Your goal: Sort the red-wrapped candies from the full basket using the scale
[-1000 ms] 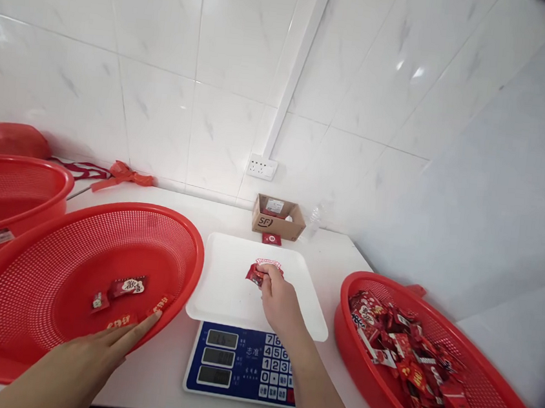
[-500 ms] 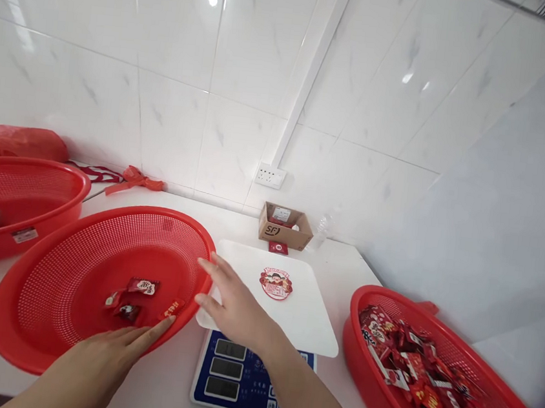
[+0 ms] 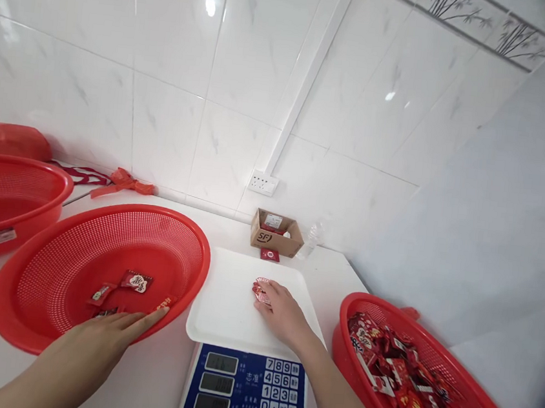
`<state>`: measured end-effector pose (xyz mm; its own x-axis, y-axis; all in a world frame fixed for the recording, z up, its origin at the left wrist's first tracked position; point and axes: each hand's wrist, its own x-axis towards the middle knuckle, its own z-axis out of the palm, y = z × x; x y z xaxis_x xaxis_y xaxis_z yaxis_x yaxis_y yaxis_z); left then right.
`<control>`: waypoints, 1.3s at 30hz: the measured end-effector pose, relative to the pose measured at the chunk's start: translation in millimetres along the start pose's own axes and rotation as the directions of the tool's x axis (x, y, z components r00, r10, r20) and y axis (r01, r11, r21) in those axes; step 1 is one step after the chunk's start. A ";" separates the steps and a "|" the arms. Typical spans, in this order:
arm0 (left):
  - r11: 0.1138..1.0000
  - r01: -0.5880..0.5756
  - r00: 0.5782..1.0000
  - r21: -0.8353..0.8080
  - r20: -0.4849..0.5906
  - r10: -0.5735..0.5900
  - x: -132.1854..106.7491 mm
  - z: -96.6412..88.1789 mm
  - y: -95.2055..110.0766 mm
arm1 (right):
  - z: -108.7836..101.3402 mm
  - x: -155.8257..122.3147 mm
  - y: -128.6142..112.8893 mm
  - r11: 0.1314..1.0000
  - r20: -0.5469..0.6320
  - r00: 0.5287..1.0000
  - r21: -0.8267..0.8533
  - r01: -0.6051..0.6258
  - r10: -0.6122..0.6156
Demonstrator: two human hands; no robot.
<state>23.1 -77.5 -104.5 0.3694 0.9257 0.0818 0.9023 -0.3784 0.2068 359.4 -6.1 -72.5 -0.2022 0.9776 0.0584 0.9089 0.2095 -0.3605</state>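
My left hand (image 3: 102, 345) lies over the near rim of a red perforated basket (image 3: 167, 229), fingers stretched out along its inside. A few wrapped candies (image 3: 136, 281) in red wrappers lie on its floor, one partly hidden by my fingers. My right hand (image 3: 283, 309) is on the white scale pan (image 3: 227, 303), its thumb and fingers closed around a round red-and-white printed label (image 3: 260, 290). Part of the label is covered by the hand. Below the pan, the blue scale panel (image 3: 246, 389) shows its keypad and three displays.
Right of the scale stands a red basket (image 3: 354, 303) holding many wrapped candies. Another red basket (image 3: 11, 228) is at the far left. Behind the pan are an SF cardboard box (image 3: 273, 242), a red packet (image 3: 270, 255) and a clear bottle (image 3: 312, 237). A wall socket (image 3: 262, 183) sits above.
My right hand has left the left basket's rim and moved right onto the label on the pan. My left hand stays at the near rim. The other hand in the far-left basket is out of view.
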 end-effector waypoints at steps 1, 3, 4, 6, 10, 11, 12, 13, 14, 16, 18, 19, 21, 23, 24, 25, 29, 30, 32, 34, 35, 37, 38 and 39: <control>1.000 -0.011 1.000 0.022 0.011 0.011 2.2 -1.0 0.6 | 1.1 -0.4 0.8 1.000 -0.021 1.000 0.018 0.006 -0.006; 0.999 -0.024 1.000 0.044 0.016 0.023 5.8 -2.7 2.1 | 2.6 -0.1 2.1 0.998 -0.068 0.998 0.061 -0.001 0.005; 0.999 -0.024 1.000 0.035 -0.001 0.024 7.1 -3.7 3.1 | 2.8 0.2 2.2 0.996 -0.093 0.995 0.088 -0.012 0.021; 1.000 -0.026 0.998 -0.014 -0.065 0.025 8.5 -6.6 7.0 | 1.3 -0.3 -0.8 0.987 -0.140 0.988 0.155 -0.036 0.058; 0.975 -0.027 0.983 -0.221 -0.185 -0.014 8.1 -19.0 27.2 | -8.1 -11.0 -27.5 0.917 -0.185 0.982 0.397 0.030 0.048; 0.955 -0.034 0.980 -0.295 -0.196 -0.026 8.3 -23.1 34.8 | -11.0 -16.0 -38.1 0.853 -0.186 0.982 0.516 0.078 0.023; 0.926 -0.047 0.979 -0.374 -0.201 -0.032 9.0 -27.3 43.1 | -13.8 -21.8 -49.4 0.766 -0.177 0.984 0.632 0.117 -0.004; 0.889 -0.068 0.978 -0.453 -0.204 -0.029 10.3 -31.2 51.8 | -16.3 -28.1 -60.7 0.682 -0.164 0.986 0.717 0.142 -0.032; 0.844 -0.089 0.979 -0.529 -0.204 -0.024 12.1 -34.9 60.4 | -18.3 -34.6 -71.3 0.616 -0.148 0.987 0.772 0.156 -0.064; 0.730 -0.141 0.980 -0.668 -0.201 0.005 17.0 -40.8 76.6 | -20.2 -46.8 -88.4 0.564 -0.118 0.986 0.809 0.165 -0.119; 0.580 -0.174 0.982 -0.796 -0.186 0.039 22.1 -44.9 90.0 | -19.4 -56.5 -98.6 0.579 -0.095 0.985 0.799 0.163 -0.146; 0.496 -0.172 0.984 -0.851 -0.177 0.038 24.2 -46.6 95.3 | -18.6 -60.1 -101.4 0.595 -0.090 0.985 0.788 0.160 -0.146; 0.333 -0.149 0.988 -0.931 -0.155 0.008 27.1 -49.5 102.9 | -17.4 -65.2 -103.8 0.610 -0.093 0.986 0.776 0.159 -0.138; 0.214 -0.131 0.989 -0.968 -0.141 -0.035 28.4 -52.3 106.9 | -18.2 -68.3 -104.3 0.582 -0.087 0.981 0.795 0.172 -0.171; 0.176 -0.128 0.990 -0.976 -0.137 -0.039 28.7 -53.7 107.8 | -19.4 -69.6 -104.4 0.563 -0.075 0.976 0.807 0.179 -0.204; 0.151 -0.128 0.990 -0.980 -0.134 -0.033 29.0 -54.8 108.4 | -20.8 -71.0 -104.7 0.547 -0.065 0.970 0.816 0.188 -0.236; 0.100 -0.133 0.991 -0.986 -0.132 0.016 30.8 -57.9 109.9 | -24.2 -76.6 -105.8 0.547 -0.116 0.953 0.796 0.258 -0.281; 0.093 -0.132 0.991 -0.987 -0.129 0.041 31.2 -58.6 110.8 | -24.0 -77.9 -105.9 0.550 -0.143 0.950 0.787 0.280 -0.278; 0.081 -0.131 0.986 -0.988 -0.121 0.116 31.6 -60.2 113.1 | -22.7 -79.8 -106.1 0.553 -0.177 0.944 0.775 0.307 -0.277; 0.062 -0.134 0.974 -0.989 -0.120 0.193 31.3 -62.2 115.7 | -21.4 -81.1 -106.8 0.543 -0.185 0.945 0.781 0.309 -0.271; 0.053 -0.135 0.969 -0.989 -0.121 0.215 31.0 -63.1 116.7 | -21.1 -81.6 -107.4 0.528 -0.180 0.945 0.793 0.303 -0.271; 0.036 -0.138 0.967 -0.990 -0.127 0.222 30.3 -64.4 117.8 | -21.3 -82.2 -108.6 0.484 -0.163 0.950 0.830 0.279 -0.268; 0.032 -0.135 0.967 -0.990 -0.124 0.222 30.1 -64.7 117.8 | -21.8 -82.4 -109.0 0.457 -0.158 0.951 0.848 0.269 -0.266; 0.033 -0.127 0.967 -0.991 -0.117 0.225 29.9 -64.7 117.5 | -22.4 -82.5 -109.1 0.432 -0.157 0.952 0.863 0.263 -0.264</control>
<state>125.8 -94.1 -14.7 0.5343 0.8107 0.2395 -0.2380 -0.1276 0.9629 285.1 -109.3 -17.1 -0.3750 0.8781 0.2973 0.0246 0.3300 -0.9437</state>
